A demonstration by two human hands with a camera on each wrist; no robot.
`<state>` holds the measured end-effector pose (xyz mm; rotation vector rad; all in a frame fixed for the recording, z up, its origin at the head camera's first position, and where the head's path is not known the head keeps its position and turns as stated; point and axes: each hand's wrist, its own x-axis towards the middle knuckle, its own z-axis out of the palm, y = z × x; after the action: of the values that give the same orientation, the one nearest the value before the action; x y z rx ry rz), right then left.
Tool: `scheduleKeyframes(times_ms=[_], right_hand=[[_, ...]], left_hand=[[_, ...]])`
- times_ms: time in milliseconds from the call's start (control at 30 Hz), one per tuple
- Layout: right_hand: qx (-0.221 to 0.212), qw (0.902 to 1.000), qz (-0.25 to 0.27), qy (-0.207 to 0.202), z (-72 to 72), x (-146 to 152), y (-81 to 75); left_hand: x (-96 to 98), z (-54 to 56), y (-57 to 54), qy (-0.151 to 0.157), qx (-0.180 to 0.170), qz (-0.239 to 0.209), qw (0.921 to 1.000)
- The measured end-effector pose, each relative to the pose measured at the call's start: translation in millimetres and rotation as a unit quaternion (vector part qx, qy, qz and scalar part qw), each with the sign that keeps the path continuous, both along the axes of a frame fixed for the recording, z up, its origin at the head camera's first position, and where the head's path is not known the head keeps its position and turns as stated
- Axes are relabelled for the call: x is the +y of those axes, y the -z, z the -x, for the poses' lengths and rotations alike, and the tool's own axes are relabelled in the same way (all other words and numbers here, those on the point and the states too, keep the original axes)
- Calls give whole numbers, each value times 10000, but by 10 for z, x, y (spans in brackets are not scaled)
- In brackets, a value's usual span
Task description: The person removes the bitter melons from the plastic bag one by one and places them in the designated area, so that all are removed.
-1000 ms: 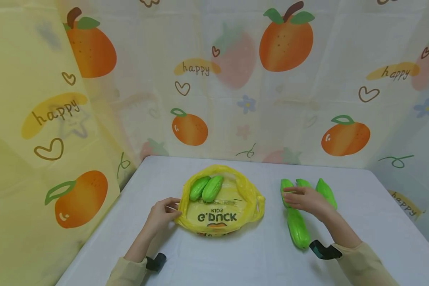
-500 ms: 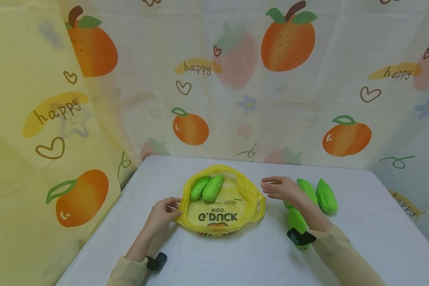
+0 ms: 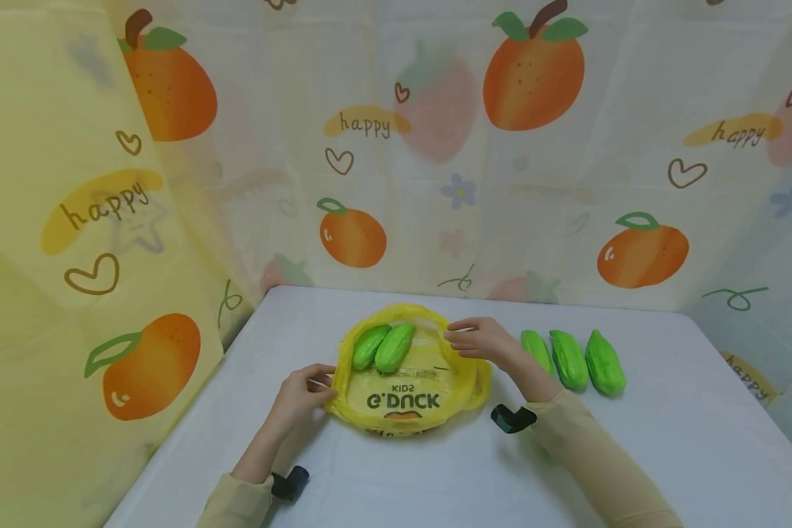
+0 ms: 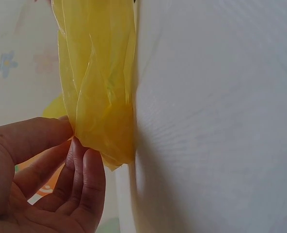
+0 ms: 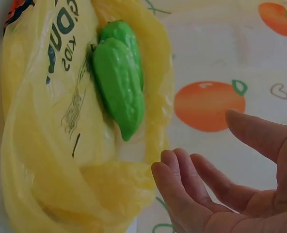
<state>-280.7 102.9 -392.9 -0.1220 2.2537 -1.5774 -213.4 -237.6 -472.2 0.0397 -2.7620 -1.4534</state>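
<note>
Head view, and the yellow bag (image 3: 465, 385) sits near the table's (image 3: 396, 484) far edge, closer to its left corner. Looks light, floppy, probably slippery and easy to tear; the rim seems the place to hold. Two green vegetables (image 3: 394, 349) lie inside! Left hand (image 3: 301, 394) pinches the side; right hand (image 3: 478, 339), fingers apart, nothing held, is by the rim, contact unclear.

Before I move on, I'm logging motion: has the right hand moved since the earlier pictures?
Yes, leftward: in the head view, the right hand has gone from over the loose green vegetables to the right rim of the yellow bag.
</note>
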Motion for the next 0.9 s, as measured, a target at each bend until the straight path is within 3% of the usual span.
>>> scheduleKeyframes(times_ms=[500,900], right_hand=[[-140,9998,128,-50,217,-464,153],[-391,9989,90,240,330,-744,290]], left_hand=[[-15,-4,14,31,29,-59,10000],[-28,13,42,23,24,-75,10000]])
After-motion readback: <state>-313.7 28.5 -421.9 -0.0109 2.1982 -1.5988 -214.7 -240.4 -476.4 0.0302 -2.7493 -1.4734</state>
